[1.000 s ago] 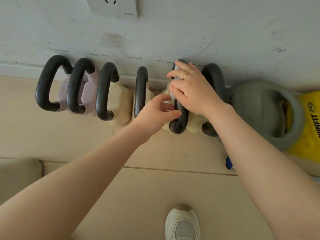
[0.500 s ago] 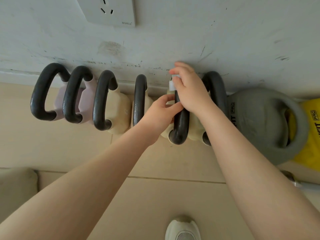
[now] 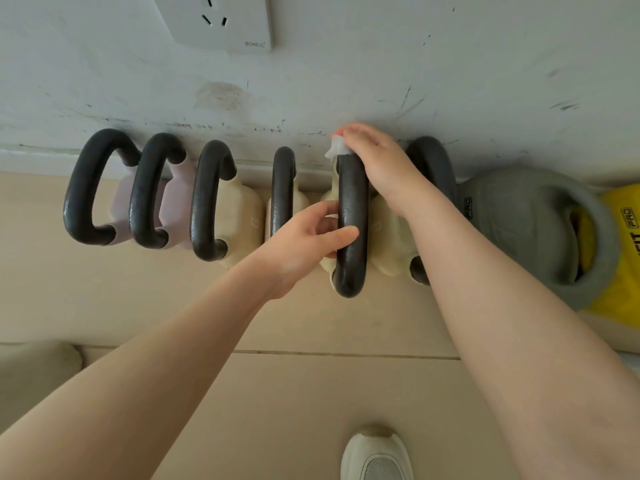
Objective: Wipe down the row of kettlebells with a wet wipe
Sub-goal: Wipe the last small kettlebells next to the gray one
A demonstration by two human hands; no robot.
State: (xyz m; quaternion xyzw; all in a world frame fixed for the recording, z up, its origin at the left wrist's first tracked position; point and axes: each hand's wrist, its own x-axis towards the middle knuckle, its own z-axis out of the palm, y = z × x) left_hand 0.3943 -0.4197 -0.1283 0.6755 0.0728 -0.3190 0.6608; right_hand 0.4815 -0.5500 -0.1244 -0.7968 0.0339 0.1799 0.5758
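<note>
Head view, looking down at a row of kettlebells lined up along the foot of a scuffed white wall point(image 3: 450, 64): two with pale lilac bodies at the far left point(image 3: 121, 206), then cream ones, each with a dark metal handle. The left hand point(image 3: 304, 237) grips the handle of the fifth kettlebell point(image 3: 352, 220) about midway along, thumb lying across its front and fingers curled round behind — the cream body below it is mostly hidden by the hand. The right hand point(image 3: 381, 164) is curled over the far end of that same handle, close to the wall, pinching a small white wet wipe point(image 3: 335, 148) against the metal; a crumpled corner of the wipe pokes out to the left of the fingertips. Just right of it stands another cream kettlebell point(image 3: 429, 161), partly covered by the right forearm, and beyond that a larger grey kettlebell point(image 3: 519, 220) touching a yellow one point(image 3: 620, 271) at the frame's edge, with lettering that is cut off. A wall socket point(image 3: 221, 22) sits above the row. Beige floor tiles point(image 3: 311, 410) fill the lower part — a white shoe toe point(image 3: 377, 455) shows at the bottom edge.
</note>
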